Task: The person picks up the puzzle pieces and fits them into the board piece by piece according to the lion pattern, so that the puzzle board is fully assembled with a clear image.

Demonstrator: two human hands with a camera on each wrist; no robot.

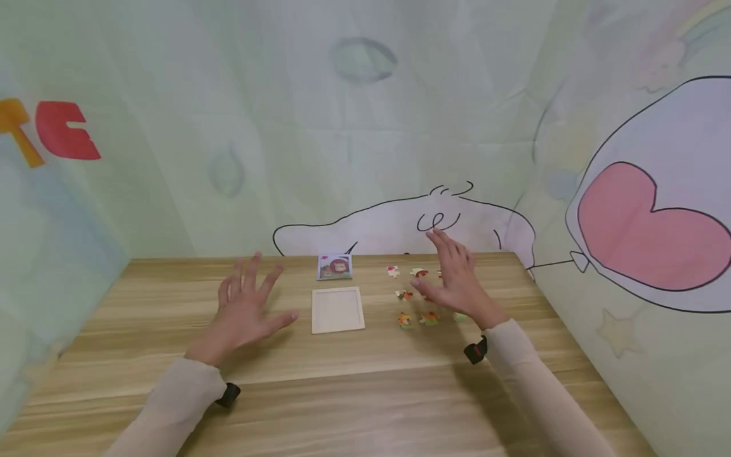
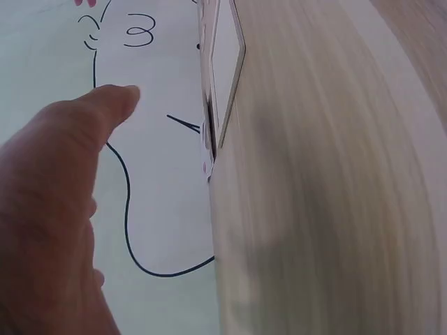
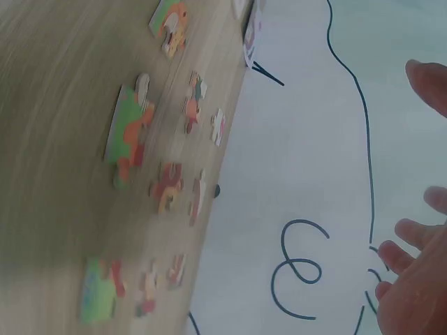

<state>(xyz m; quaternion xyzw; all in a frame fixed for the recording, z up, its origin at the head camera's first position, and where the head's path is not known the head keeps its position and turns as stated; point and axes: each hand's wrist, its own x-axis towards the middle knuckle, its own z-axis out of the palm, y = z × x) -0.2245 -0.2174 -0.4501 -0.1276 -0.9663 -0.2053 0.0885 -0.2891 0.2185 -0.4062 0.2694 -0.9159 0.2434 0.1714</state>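
My left hand (image 1: 245,314) hovers over the table left of a pale square puzzle frame (image 1: 337,332), fingers spread and holding nothing. Its thumb points toward the frame's left side. Above the loose puzzle pieces (image 1: 429,318) on the right is my right hand (image 1: 457,282), fingers extended, thumb apart, nothing in its grip. It hides some pieces in the head view. Laid out in rows, the several colourful pieces show well in the right wrist view, among them a green-edged piece (image 3: 127,136). Behind the frame lies a picture card (image 1: 334,267) with a lion on it.
The wooden table (image 1: 342,406) reaches back to a printed cloth backdrop (image 1: 285,127) with line drawings, and more cloth hangs at both sides. A black wrist camera (image 1: 476,350) is strapped at the right sleeve, and another wrist camera (image 1: 228,395) at the left.
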